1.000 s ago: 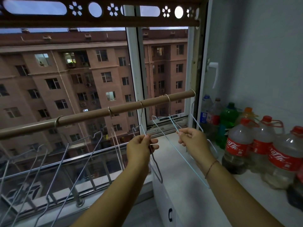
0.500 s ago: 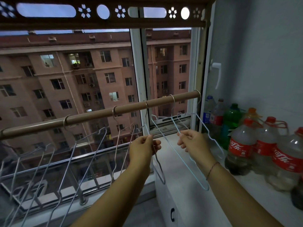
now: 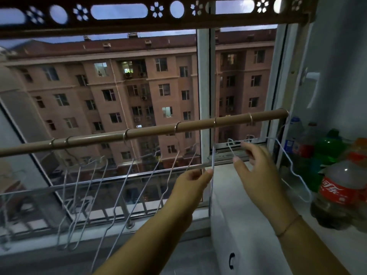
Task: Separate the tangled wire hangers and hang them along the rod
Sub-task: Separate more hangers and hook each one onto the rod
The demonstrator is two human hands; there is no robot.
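Centre frame, left hand pinches the 1st hanger steady, seemingly so right hand, grip unclear, frees the 2nd hanger under the rod.

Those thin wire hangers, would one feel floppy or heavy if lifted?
Probably light: the left hand holds a wire hanger by a fingertip pinch. Likely springy rather than floppy, since the thin wire keeps its shape. Might swing on the rod.
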